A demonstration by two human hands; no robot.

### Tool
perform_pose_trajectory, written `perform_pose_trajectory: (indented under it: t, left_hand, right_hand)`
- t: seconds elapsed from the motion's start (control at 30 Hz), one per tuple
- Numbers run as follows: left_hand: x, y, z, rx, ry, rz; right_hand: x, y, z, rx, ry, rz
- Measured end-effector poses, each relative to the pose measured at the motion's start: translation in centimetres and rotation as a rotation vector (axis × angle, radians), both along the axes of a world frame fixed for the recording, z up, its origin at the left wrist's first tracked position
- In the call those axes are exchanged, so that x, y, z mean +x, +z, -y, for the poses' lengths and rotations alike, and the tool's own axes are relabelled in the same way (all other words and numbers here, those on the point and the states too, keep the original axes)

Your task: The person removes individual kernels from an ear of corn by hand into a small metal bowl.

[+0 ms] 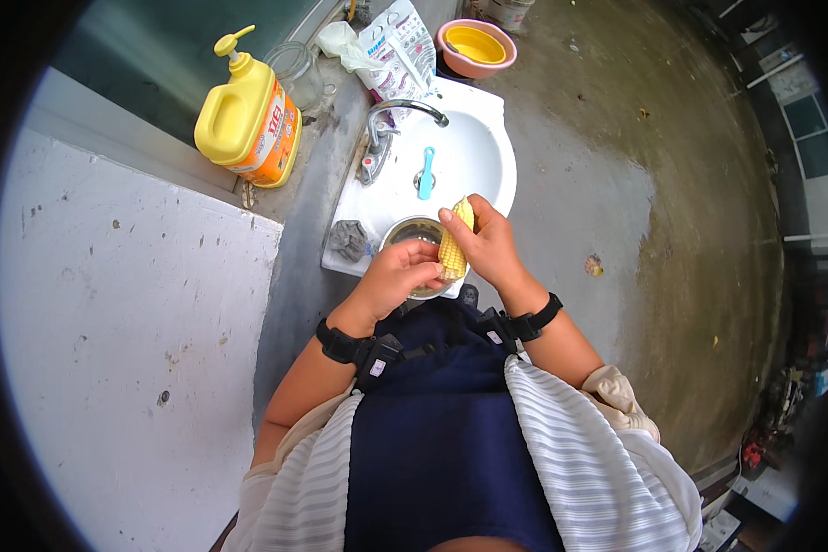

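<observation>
A peeled ear of yellow corn (pixel 455 247) is held upright-slanted over a metal bowl (pixel 395 233) at the near edge of the white sink (pixel 491 141). My right hand (pixel 488 241) grips it from the right, thumb along its upper part. At its lower end, the fingertips of my left hand (pixel 406 273) pinch the corn. Both hands partly cover the bowl, so its contents are mostly hidden. In the basin, a light-blue tool with a long handle (pixel 427 172) lies across the drain.
A chrome faucet (pixel 403 105) arches over the basin. Grey crumpled cloth (pixel 348 240) sits on the sink's near-left corner. Beyond stand a yellow pump detergent jug (pixel 252 117), a glass jar (pixel 297 72), a printed plastic bag (pixel 401 52) and a pink basin (pixel 478 67) holding a yellow one (pixel 475 43).
</observation>
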State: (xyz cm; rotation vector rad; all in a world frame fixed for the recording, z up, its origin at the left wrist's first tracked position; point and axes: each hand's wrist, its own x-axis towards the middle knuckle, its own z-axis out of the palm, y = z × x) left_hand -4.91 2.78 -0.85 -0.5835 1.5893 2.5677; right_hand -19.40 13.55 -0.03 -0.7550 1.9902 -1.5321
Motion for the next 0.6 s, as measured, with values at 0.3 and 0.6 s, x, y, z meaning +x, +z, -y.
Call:
perform_pose_trajectory:
  t: [0.3, 0.6]
  left_hand:
    - [-2.8, 2.3, -3.6, -0.040, 0.143, 0.040]
    - [-3.1, 2.4, -4.6, -0.095, 0.113, 0.031]
  right_hand:
    - [-3.9, 2.4, -1.6, 0.091, 0.129, -0.114]
    - [-4.0, 2.7, -2.2, 0.125, 0.147, -0.243]
